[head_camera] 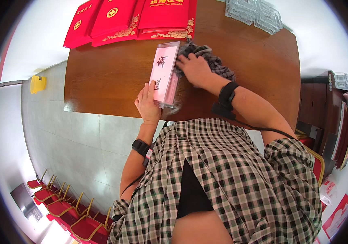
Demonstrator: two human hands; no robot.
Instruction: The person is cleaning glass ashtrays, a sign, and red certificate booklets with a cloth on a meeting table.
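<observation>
A clear acrylic name stand (165, 74) with a pink card bearing handwriting lies over the wooden desk (110, 76). My left hand (148, 102) grips its near end, thumb on the card's face. Against the stand's right edge, my right hand (195, 70) is on a crumpled dark checked cloth (219, 62), fingers bent into its left part. Part of the cloth is hidden under that hand.
Stacks of red certificate folders (110, 23) lie at the desk's far left. Clear glass ashtrays (254, 15) stand at the far right. A yellow bucket (38, 84) is on the floor to the left; red chairs (85, 227) line the lower left, and a dark cabinet (315, 103) stands at the right.
</observation>
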